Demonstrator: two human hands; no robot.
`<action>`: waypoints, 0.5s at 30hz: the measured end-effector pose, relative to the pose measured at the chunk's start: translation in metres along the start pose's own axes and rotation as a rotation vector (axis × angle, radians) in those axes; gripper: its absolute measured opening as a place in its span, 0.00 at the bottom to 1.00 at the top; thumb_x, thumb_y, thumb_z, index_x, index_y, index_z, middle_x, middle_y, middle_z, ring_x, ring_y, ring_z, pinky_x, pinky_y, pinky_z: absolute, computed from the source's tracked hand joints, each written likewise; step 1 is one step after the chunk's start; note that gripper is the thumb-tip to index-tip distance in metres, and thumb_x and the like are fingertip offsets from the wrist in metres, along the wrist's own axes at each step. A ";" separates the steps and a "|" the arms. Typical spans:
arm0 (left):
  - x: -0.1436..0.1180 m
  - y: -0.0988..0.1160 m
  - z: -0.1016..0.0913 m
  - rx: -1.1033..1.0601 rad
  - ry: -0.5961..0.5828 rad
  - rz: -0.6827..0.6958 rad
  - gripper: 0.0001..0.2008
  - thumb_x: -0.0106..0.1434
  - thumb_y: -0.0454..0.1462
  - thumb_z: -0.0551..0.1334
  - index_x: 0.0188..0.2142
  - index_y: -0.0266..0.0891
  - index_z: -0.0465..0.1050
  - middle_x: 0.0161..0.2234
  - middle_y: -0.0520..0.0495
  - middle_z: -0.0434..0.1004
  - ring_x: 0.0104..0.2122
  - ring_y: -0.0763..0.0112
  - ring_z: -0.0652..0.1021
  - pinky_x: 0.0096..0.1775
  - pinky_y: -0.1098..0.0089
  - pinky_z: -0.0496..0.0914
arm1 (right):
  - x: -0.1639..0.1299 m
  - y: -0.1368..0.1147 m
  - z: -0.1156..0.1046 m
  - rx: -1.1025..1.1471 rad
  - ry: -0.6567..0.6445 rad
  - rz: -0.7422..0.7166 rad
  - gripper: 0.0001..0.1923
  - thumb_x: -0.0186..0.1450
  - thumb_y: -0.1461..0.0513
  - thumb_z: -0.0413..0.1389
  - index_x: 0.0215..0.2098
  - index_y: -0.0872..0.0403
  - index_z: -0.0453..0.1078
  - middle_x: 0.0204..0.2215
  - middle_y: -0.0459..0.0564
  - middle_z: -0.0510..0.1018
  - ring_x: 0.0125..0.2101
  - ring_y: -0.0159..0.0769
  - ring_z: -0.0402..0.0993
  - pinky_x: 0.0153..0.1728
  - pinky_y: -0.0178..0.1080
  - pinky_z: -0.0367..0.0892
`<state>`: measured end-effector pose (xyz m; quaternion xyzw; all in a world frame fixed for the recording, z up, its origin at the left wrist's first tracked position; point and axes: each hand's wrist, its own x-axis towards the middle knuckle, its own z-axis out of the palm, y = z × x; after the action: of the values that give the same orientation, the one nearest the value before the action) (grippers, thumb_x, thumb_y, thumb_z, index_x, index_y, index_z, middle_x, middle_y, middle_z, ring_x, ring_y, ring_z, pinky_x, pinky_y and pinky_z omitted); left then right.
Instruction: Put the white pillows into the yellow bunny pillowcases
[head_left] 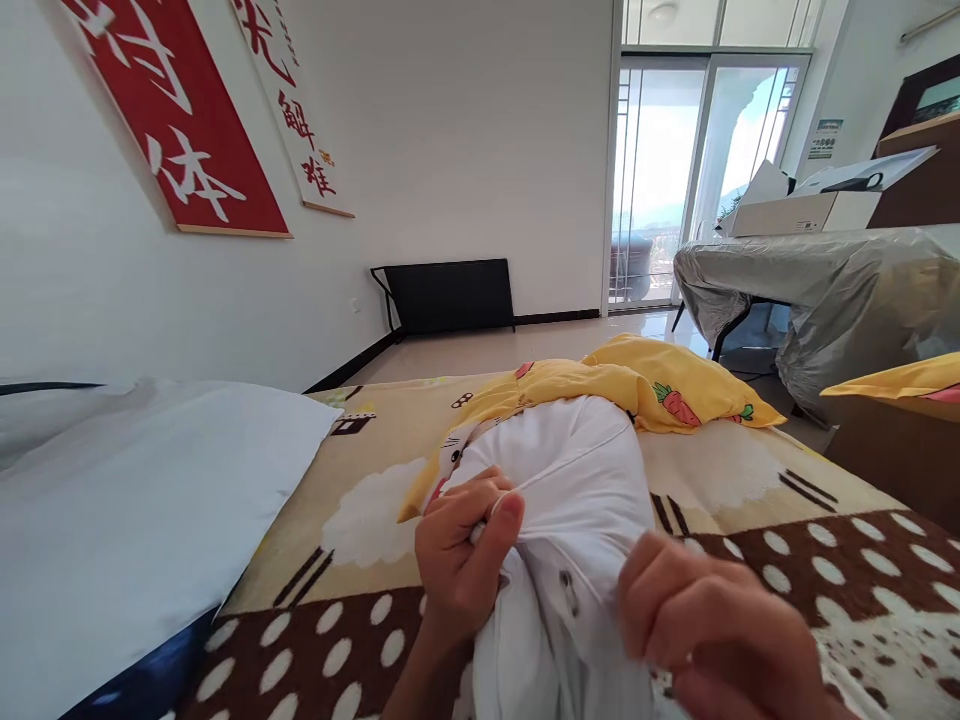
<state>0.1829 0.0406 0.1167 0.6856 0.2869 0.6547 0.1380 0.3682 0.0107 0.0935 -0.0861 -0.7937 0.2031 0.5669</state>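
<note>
A white pillow (577,470) lies lengthwise before me, its fabric bunched and creased toward the near end. My left hand (465,550) is closed on the pillow's left side, gathering a fold between thumb and fingers. A small metal zipper pull (570,592) shows on the near part of the white cloth. At the pillow's right edge is my right hand (712,620), fingers curled and slightly blurred; what they hold is hidden. A yellow pillowcase (645,385) with printed carrots lies around the far end and left side of the pillow. How far it encloses the pillow is hidden.
Beneath everything spreads a brown and beige patterned blanket (375,590). Another white pillow (150,510) lies at left. Yellow cloth (900,375) rests over a brown box (892,450) at right. Farther off stand a plastic-covered table (810,280) and a black folded table (454,297).
</note>
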 end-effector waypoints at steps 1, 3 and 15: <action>-0.001 0.003 0.003 -0.028 -0.032 0.027 0.21 0.61 0.38 0.56 0.16 0.38 0.50 0.16 0.55 0.47 0.19 0.76 0.56 0.25 0.71 0.58 | 0.006 0.003 -0.017 -0.061 0.121 0.018 0.07 0.66 0.63 0.51 0.41 0.52 0.68 0.35 0.52 0.75 0.37 0.36 0.72 0.39 0.39 0.68; -0.004 0.009 0.011 -0.086 -0.101 0.060 0.21 0.61 0.36 0.56 0.16 0.38 0.48 0.16 0.55 0.44 0.18 0.77 0.54 0.25 0.71 0.59 | 0.013 0.017 -0.037 -0.178 0.174 0.069 0.17 0.65 0.61 0.51 0.53 0.52 0.64 0.49 0.57 0.71 0.51 0.44 0.66 0.51 0.48 0.62; -0.023 0.043 0.029 -0.008 -0.001 0.283 0.15 0.56 0.28 0.53 0.18 0.40 0.51 0.11 0.57 0.54 0.14 0.76 0.58 0.24 0.67 0.66 | 0.013 0.021 0.014 -0.045 -0.268 0.161 0.27 0.65 0.48 0.41 0.52 0.58 0.61 0.43 0.56 0.72 0.44 0.41 0.68 0.52 0.48 0.59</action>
<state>0.2213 -0.0018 0.1193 0.7190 0.1847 0.6683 0.0470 0.3488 0.0312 0.0925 -0.1343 -0.8571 0.2400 0.4355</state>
